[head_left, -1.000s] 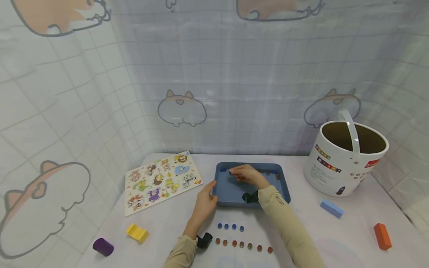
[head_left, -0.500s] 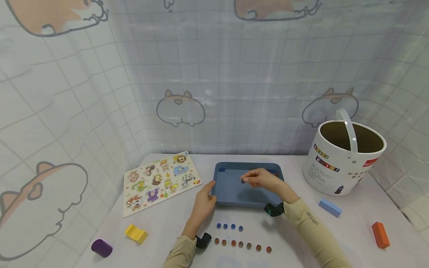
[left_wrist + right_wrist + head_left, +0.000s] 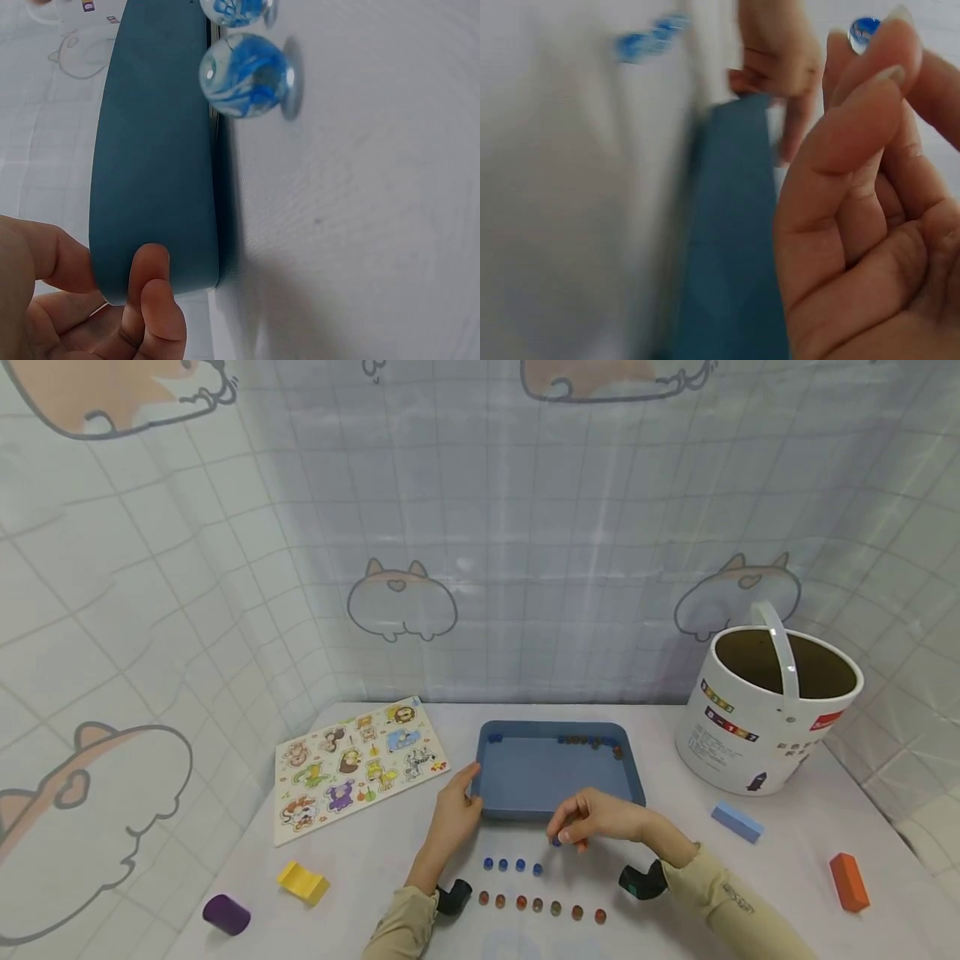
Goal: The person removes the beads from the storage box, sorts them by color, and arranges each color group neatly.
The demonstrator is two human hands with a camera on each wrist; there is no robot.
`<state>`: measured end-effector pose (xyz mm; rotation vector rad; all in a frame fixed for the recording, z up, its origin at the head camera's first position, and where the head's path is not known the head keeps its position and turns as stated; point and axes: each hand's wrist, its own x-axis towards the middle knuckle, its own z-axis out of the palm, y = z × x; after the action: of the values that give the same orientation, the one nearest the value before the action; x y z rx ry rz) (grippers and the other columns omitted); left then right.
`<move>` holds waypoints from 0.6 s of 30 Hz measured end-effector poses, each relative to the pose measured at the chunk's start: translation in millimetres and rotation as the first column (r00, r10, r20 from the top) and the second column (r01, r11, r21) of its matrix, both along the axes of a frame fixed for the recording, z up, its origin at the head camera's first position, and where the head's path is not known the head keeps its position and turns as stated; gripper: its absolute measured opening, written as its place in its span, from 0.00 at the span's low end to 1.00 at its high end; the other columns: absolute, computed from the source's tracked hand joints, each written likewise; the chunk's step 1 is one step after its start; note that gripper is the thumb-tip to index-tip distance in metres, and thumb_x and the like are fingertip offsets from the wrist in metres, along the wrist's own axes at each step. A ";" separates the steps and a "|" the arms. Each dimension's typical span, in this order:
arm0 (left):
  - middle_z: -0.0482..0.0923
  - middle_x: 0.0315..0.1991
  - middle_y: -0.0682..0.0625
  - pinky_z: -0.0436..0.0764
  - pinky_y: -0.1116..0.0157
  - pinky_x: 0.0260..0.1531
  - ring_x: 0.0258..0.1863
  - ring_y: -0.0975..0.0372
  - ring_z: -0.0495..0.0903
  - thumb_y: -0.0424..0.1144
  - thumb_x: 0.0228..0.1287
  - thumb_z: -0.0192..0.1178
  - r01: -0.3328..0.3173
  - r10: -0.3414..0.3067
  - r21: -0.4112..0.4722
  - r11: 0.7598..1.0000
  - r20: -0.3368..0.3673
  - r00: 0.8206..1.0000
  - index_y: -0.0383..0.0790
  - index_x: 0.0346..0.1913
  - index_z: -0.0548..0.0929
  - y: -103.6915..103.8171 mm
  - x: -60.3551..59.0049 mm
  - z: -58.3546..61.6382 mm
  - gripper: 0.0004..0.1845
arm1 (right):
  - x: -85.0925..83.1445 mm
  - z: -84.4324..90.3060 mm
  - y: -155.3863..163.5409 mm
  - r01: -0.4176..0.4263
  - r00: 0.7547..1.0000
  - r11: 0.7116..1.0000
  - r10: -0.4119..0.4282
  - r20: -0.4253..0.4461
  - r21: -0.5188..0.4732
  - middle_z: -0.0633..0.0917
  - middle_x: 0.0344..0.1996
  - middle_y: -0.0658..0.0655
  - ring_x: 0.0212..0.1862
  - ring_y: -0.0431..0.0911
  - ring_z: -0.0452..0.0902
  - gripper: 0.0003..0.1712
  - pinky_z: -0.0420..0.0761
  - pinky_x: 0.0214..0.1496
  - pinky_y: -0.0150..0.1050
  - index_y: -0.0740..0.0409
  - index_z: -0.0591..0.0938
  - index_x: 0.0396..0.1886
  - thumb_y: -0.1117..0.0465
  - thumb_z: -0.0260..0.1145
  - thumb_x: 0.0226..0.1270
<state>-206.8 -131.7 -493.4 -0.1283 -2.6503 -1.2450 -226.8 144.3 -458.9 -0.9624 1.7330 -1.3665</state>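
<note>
Head view: right hand [image 3: 600, 818] pinching blue marble [image 3: 556, 841] above marble rows [image 3: 540, 906], left hand [image 3: 453, 814] gripping blue tray [image 3: 525, 772] corner, animal puzzle [image 3: 352, 764], white bucket [image 3: 765, 718], scattered blocks [image 3: 738, 822] around.

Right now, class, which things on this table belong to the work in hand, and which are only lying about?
In the work:
right hand pinching a blue marble
left hand gripping the blue tray
row of blue marbles
row of brown marbles

Lying about:
animal puzzle
white bucket
yellow block
purple cylinder
orange block
</note>
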 end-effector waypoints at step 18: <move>0.71 0.66 0.35 0.68 0.75 0.22 0.19 0.69 0.62 0.24 0.53 0.52 -0.008 0.008 -0.011 1.000 -0.010 1.000 0.29 0.65 0.72 1.6 0.4 1.7 0.31 | 17.1 -42.7 -11.2 0.080 0.983 0.993 -0.064 -0.174 0.087 0.87 0.33 0.61 0.21 0.30 0.67 0.12 0.66 0.22 0.24 0.65 0.85 0.39 0.67 0.70 0.54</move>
<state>-206.4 -130.1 -491.7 -0.1254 -2.6473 -1.2245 -209.7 133.1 -501.6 -0.9972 1.9597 -1.2666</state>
